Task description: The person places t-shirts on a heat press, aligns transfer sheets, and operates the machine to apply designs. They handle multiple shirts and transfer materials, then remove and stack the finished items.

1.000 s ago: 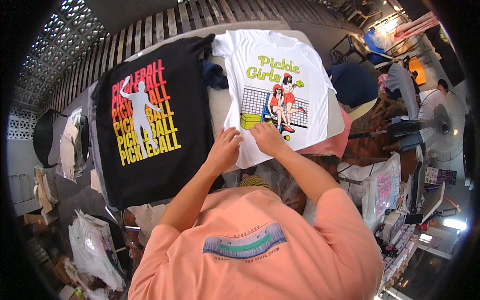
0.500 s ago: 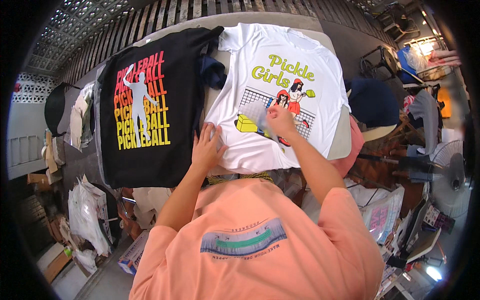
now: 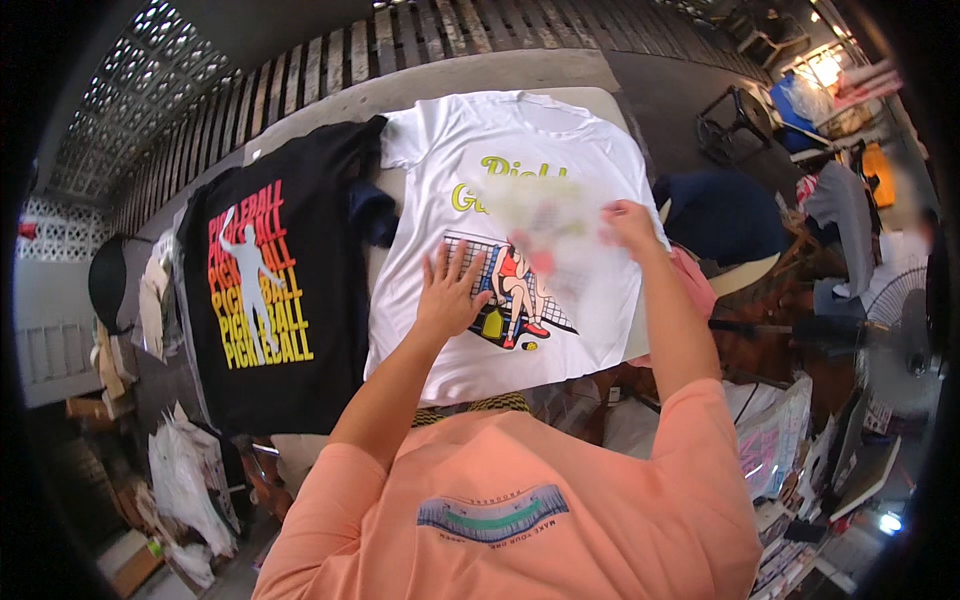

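A white T-shirt (image 3: 420,290) with a coloured picture of seated and standing figures and green lettering lies flat on a pale table. My left hand (image 3: 451,290) rests on it with fingers spread, beside the lower left part of the print. At the right of the print, my right hand (image 3: 632,228) pinches the edge of a translucent film (image 3: 560,225). The film is lifted over the shirt and blurs the lettering and upper figures beneath it. Left of it lies a black T-shirt (image 3: 330,240) printed with repeated red-to-yellow lettering and a pale player silhouette.
The pale table edge (image 3: 540,70) runs along the far side. Dark blue cloth (image 3: 725,215) hangs at the right, above a pink cloth (image 3: 690,280). A fan (image 3: 905,320) stands far right. Plastic bags (image 3: 185,480) and boxes crowd the lower left floor.
My right hand has moved right and lifted, peeling the film across the print. My left hand has moved from the shirt's lower left edge onto the print's left side. The view has shifted.
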Tool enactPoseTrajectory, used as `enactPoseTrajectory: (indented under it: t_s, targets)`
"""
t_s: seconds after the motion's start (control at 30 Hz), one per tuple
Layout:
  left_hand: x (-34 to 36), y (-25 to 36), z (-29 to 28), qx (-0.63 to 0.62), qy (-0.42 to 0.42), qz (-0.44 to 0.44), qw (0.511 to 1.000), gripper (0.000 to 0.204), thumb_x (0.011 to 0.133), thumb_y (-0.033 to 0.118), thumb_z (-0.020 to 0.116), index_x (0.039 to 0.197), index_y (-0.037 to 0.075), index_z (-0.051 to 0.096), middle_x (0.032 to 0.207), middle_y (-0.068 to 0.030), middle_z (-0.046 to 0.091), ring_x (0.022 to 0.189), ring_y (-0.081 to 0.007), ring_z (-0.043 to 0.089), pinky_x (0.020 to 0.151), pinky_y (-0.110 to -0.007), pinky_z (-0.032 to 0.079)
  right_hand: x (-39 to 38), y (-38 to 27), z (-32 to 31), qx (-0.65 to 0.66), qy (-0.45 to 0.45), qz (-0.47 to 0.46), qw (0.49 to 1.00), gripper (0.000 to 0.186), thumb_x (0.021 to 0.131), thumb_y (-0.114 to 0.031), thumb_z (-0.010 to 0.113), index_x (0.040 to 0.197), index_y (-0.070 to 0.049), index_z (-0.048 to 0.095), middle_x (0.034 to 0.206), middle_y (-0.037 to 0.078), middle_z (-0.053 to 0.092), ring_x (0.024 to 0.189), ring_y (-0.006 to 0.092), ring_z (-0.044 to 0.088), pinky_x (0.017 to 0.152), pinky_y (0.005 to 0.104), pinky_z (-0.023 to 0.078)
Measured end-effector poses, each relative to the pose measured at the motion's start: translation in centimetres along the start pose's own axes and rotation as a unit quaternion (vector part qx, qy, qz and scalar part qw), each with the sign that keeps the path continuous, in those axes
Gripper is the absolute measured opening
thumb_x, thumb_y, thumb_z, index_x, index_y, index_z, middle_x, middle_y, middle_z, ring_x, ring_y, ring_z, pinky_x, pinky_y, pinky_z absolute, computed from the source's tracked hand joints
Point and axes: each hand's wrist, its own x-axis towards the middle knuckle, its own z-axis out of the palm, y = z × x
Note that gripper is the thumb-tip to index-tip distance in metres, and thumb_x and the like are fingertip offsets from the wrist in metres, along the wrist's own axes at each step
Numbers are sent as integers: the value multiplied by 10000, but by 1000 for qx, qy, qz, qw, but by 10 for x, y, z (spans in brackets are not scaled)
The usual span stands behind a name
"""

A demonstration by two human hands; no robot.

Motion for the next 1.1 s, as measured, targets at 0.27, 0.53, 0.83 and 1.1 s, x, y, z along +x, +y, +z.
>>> enactPoseTrajectory:
  t_s: [0.27,0.53,0.83,1.1]
  targets:
    - [-40,-14,7,13,-65,-22,998,713,920,562,486,1522,222,312,1602,-146,189,1482,-399,78,1154,-613,1,-100,110,-349,219,425,-48,877,266,877,2,585,1124,-36,494,1133,214,598,899,383,667,765,485,597]
    - [-111,-25,-47,-47,-241,66,967,654,857,384,652,1383,39,475,1184,-179,600,1097,-346,566,968,-575,353,-501,362,-144,375,563,149,721,111,888,10,520,985,3,574,884,100,584,700,216,611,720,350,593]
    - [102,-123,0,141,18,-64,988,507,942,326,557,1364,52,494,1302,-211,567,1192,-375,547,975,-481,431,-674,485,141,684,679,142,226,273,961,7,457,1224,61,510,1163,158,583,1021,273,610,735,345,617]
    - [54,-27,0,-90,35,178,979,355,939,154,586,1231,-43,546,1237,-242,581,1150,-381,562,979,-426,435,-675,461,98,691,683,37,232,398,910,6,523,1302,-42,475,1263,195,533,1066,343,582,861,408,590]
